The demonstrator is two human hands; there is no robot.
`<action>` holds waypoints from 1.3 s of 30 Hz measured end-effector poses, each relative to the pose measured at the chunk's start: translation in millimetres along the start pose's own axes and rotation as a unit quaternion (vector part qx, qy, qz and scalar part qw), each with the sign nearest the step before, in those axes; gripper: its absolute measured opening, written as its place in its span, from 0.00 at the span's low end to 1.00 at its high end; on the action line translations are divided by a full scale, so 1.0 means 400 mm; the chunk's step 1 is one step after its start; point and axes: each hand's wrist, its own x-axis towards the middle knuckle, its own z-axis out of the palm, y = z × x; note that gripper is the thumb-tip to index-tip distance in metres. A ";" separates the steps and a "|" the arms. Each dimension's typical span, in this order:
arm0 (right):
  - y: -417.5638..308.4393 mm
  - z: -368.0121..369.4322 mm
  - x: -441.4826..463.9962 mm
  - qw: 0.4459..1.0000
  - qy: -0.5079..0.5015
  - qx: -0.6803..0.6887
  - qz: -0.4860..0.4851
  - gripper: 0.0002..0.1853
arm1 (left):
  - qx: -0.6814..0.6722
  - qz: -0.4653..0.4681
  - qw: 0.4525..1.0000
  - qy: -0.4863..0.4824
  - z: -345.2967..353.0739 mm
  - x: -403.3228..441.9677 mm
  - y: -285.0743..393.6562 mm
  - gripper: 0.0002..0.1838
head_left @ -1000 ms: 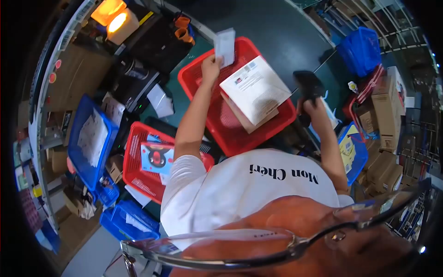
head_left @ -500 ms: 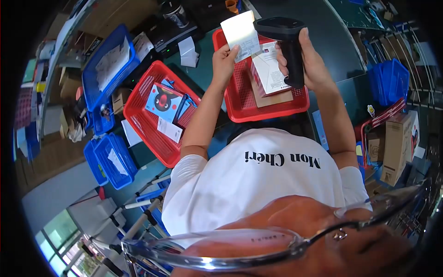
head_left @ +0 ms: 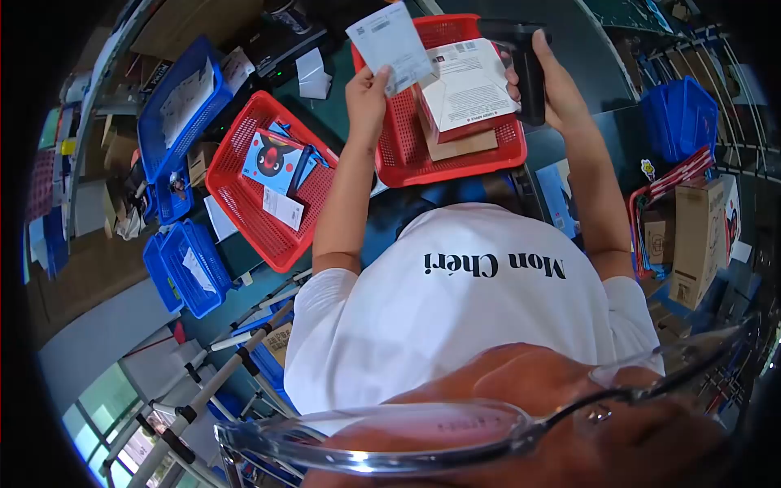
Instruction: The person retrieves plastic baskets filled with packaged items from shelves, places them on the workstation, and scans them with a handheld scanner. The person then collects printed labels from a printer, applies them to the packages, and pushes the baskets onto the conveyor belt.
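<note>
In the head view, my left hand (head_left: 368, 96) pinches a printed paper slip (head_left: 391, 47) over the left part of a red basket (head_left: 455, 172). My right hand (head_left: 556, 85) is wrapped round the grip of a black handheld scanner (head_left: 531, 77), above the basket's right side. Between my hands a white and red box (head_left: 472, 85), with small print on its top face, lies in the basket on a flat brown cardboard piece (head_left: 460, 145).
A second red basket (head_left: 236, 167) at the left holds a blue picture box (head_left: 274, 163) and a slip. Blue baskets (head_left: 213, 272) stand farther left. At the right are stacked blue bins (head_left: 682, 120) and a tall cardboard box (head_left: 696, 244). Metal tubing (head_left: 213, 389) runs at lower left.
The slip, printed side now clearer, has moved left, away from the scanner. The scanner has shifted slightly right, uncovering more of the white box. The baskets appear higher in view.
</note>
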 end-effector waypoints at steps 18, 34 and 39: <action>0.593 -0.335 -0.060 0.966 0.177 0.110 0.154 0.18 | 0.150 -0.222 0.964 0.004 -0.222 -0.077 -0.309 0.21; 0.190 -0.982 0.340 0.869 0.346 0.332 -0.118 0.10 | 0.272 -0.287 0.893 -0.217 0.054 0.225 -0.380 0.31; 0.090 -1.296 0.679 0.804 0.388 0.397 -0.210 0.13 | 0.421 -0.352 0.817 -0.178 -0.053 0.075 -0.423 0.27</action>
